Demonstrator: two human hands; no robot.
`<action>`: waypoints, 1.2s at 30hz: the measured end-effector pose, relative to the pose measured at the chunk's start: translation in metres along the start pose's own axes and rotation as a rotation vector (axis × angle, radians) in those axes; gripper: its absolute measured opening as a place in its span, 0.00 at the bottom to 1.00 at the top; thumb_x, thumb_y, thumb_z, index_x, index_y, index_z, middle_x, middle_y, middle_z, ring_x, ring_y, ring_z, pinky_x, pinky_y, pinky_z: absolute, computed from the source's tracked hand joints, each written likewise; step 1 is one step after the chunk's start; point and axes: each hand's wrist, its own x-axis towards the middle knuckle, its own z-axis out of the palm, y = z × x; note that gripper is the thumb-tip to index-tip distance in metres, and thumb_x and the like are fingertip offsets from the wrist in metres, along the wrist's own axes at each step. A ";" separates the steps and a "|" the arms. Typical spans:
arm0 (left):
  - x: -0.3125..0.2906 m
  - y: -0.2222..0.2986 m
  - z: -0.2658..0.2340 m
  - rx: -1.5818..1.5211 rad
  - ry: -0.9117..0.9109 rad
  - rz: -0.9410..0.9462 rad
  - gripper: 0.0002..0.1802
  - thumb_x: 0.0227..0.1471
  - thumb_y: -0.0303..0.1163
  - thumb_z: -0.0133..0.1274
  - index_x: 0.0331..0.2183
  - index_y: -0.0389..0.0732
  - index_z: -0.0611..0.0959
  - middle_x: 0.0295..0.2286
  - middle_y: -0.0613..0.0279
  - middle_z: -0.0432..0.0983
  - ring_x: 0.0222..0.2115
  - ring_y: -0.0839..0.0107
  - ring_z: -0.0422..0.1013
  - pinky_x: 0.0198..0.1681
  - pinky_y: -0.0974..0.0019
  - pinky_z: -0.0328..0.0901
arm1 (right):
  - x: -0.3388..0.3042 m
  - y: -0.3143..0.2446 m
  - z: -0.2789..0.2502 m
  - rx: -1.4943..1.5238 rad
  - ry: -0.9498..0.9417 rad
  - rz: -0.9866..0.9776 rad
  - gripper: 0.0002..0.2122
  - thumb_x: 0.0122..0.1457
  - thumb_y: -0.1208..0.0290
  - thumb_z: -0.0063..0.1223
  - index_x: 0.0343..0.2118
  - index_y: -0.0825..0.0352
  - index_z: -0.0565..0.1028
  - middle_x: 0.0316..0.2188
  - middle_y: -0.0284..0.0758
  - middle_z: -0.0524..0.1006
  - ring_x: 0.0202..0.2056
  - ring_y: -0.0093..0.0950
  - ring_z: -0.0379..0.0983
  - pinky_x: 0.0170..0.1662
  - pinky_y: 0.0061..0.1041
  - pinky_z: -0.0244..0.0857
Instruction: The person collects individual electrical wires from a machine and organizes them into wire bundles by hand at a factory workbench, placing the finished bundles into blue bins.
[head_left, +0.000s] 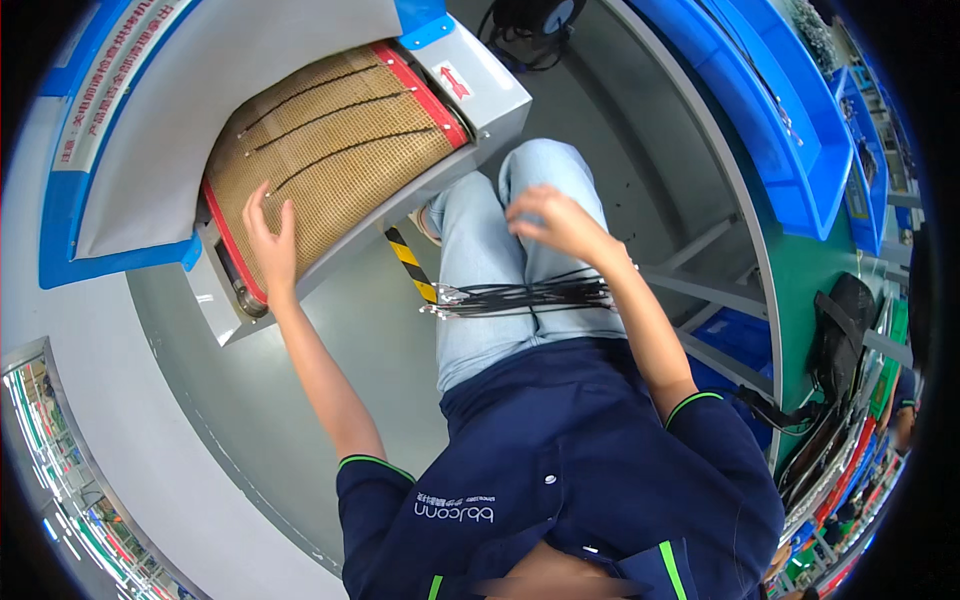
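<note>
Three thin black cables with small pale end connectors lie apart on the tan mesh conveyor belt [340, 180]: a far one [310, 95], a middle one [325, 118] and a near one [355, 151]. My left hand [270, 245] is over the belt's near left part, fingers stretched and thumb apart, fingertips close to the near cable's left end. Nothing shows in it. My right hand [562, 222] hovers above my thighs, fingers loosely bent and apart, with no cable visible in it. Below it, a bundle of black cables [530, 297] lies across my lap.
A grey and blue machine hood [180, 130] arches over the belt, which has red edge strips [425, 95]. At the right stand a green-topped bench [800, 290] and blue bins [790, 130]. Yellow-black tape [410, 262] marks the floor by my legs.
</note>
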 end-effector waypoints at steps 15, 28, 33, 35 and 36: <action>-0.145 0.107 0.107 -0.422 -0.456 -0.166 0.13 0.52 0.26 0.51 0.42 0.39 0.78 0.42 0.57 0.72 0.44 0.62 0.68 0.49 0.63 0.61 | -0.068 0.012 0.040 -0.091 -0.187 0.130 0.09 0.46 0.66 0.60 0.22 0.68 0.78 0.25 0.36 0.77 0.33 0.35 0.73 0.44 0.32 0.65; -0.182 0.132 0.103 -0.172 -0.720 0.079 0.18 0.53 0.38 0.52 0.45 0.41 0.76 0.40 0.56 0.73 0.46 0.60 0.67 0.60 0.52 0.49 | -0.090 -0.003 -0.011 -0.077 -0.013 0.169 0.08 0.52 0.65 0.57 0.28 0.64 0.80 0.24 0.35 0.75 0.28 0.34 0.73 0.33 0.29 0.65; -0.186 0.142 0.103 -0.219 -0.748 0.028 0.15 0.53 0.36 0.52 0.41 0.40 0.77 0.35 0.57 0.74 0.41 0.61 0.68 0.59 0.53 0.52 | -0.102 -0.001 -0.037 0.053 -0.001 0.142 0.07 0.51 0.71 0.58 0.31 0.68 0.79 0.25 0.36 0.75 0.28 0.33 0.73 0.33 0.28 0.66; -0.189 0.134 0.104 -0.273 -0.593 0.095 0.10 0.54 0.32 0.50 0.37 0.38 0.78 0.32 0.56 0.74 0.38 0.59 0.68 0.54 0.55 0.56 | -0.105 -0.004 -0.045 0.069 0.063 0.105 0.08 0.50 0.74 0.59 0.33 0.68 0.79 0.25 0.36 0.76 0.29 0.33 0.74 0.34 0.28 0.67; -0.184 0.141 0.097 -0.212 -0.551 0.123 0.08 0.55 0.30 0.48 0.33 0.37 0.78 0.32 0.54 0.75 0.35 0.56 0.69 0.47 0.57 0.61 | -0.107 -0.005 -0.049 0.105 0.073 0.122 0.08 0.49 0.76 0.59 0.34 0.67 0.79 0.26 0.36 0.76 0.30 0.33 0.74 0.34 0.28 0.68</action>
